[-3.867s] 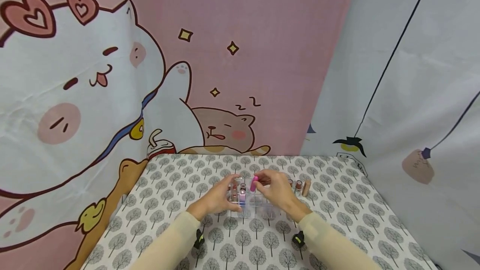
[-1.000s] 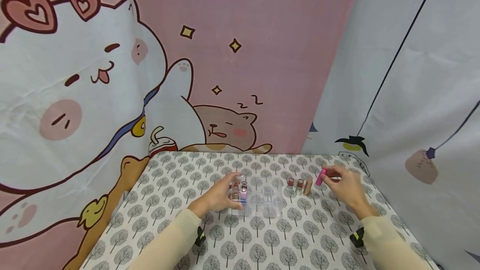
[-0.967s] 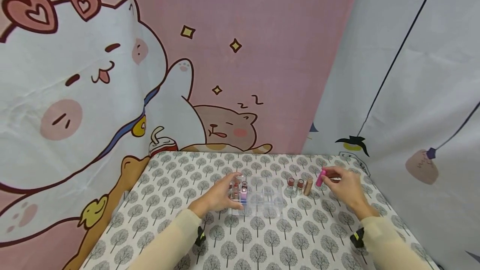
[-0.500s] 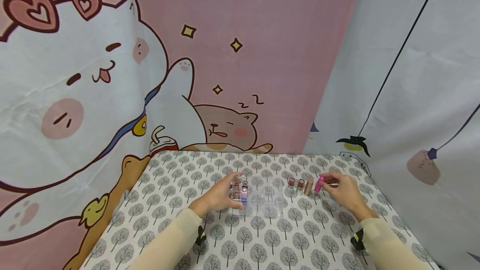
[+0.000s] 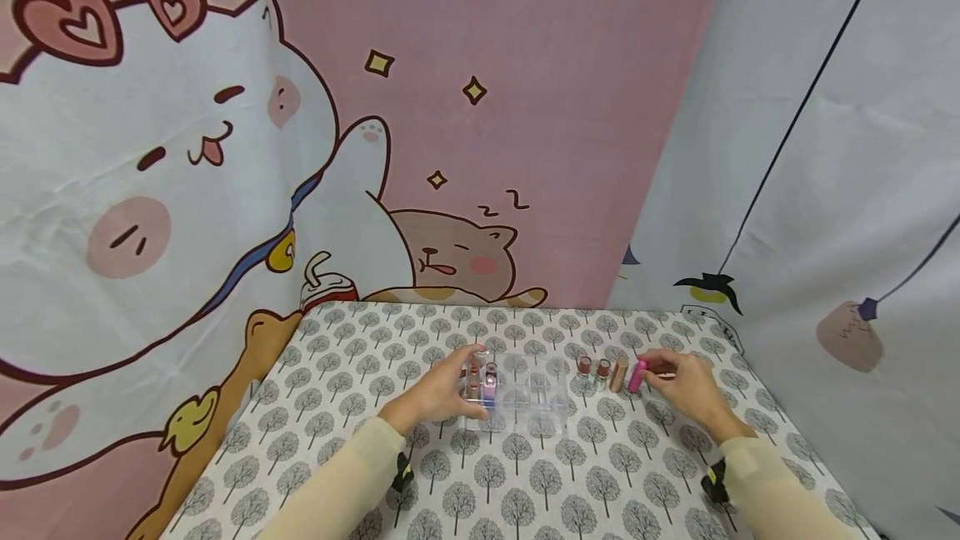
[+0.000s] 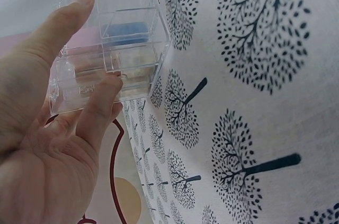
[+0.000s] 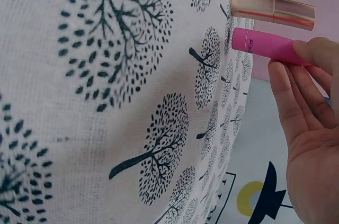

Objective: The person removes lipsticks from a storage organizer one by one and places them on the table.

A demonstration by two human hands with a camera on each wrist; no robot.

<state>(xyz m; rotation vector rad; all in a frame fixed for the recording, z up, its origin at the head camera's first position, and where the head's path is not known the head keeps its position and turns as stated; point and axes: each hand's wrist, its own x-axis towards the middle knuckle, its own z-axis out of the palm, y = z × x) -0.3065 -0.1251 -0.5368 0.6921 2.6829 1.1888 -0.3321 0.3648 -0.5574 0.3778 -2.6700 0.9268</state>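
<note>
My left hand (image 5: 435, 394) grips the left end of a clear divided organizer (image 5: 553, 417), thumb on the near side and fingers round the far side. A lip gloss (image 5: 474, 386) and a pink-and-blue tube (image 5: 490, 388) stand in its left compartments. My right hand (image 5: 686, 388) pinches the upper end of a bright pink lipstick (image 7: 265, 44) between thumb and fingertips. That lipstick stands upright, its base right at the tablecloth. Just left of it is a gold lipstick tube (image 7: 273, 11).
Two clear-based lipsticks with brownish-red tops, a left one (image 5: 583, 368) and a right one (image 5: 602, 372), continue the row toward the organizer. A tree-print cloth (image 5: 487, 482) covers the table. Cartoon-print curtains (image 5: 570, 148) hang behind and at the sides.
My right hand has carried the pink lipstick from over the organizer to the row's right end, then lowered it beside the gold tube. My left hand stays on the organizer.
</note>
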